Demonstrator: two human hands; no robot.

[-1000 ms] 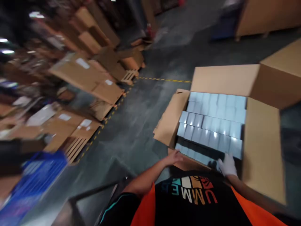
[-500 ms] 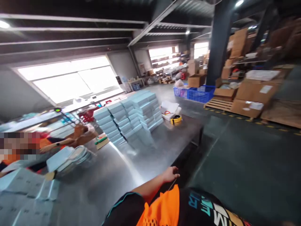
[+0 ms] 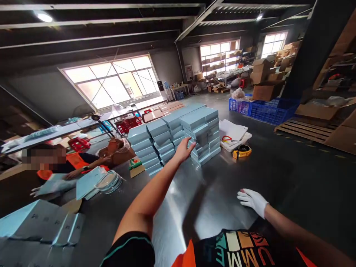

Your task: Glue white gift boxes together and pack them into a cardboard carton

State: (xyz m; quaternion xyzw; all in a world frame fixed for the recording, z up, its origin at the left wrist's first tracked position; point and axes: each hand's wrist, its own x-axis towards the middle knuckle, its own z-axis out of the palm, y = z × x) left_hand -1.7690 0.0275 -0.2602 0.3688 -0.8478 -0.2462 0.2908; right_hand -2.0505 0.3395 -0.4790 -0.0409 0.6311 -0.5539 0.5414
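Observation:
My left hand (image 3: 185,150) is bare and stretched forward, fingers apart, in front of a stack of light blue boxes (image 3: 164,135). Whether its fingertips touch the boxes I cannot tell. Low on the right, my right hand (image 3: 253,201) wears a white glove. Its fingers are extended with nothing in them, over the dark metal table (image 3: 219,185). The boxes stand in several columns at the table's far side, with an uneven front.
Right of the stack lie white sheets (image 3: 233,131), red-handled scissors (image 3: 227,138) and a yellow tape roll (image 3: 241,151). More blue boxes (image 3: 39,222) stand near left. A co-worker (image 3: 80,163) handles flat blue pieces beside clear bags (image 3: 109,181). Blue crates (image 3: 267,110) and a pallet (image 3: 303,129) sit beyond.
My view has turned left. My left arm has reached out from near my body to the front of the box stack. My gloved right hand has come into view.

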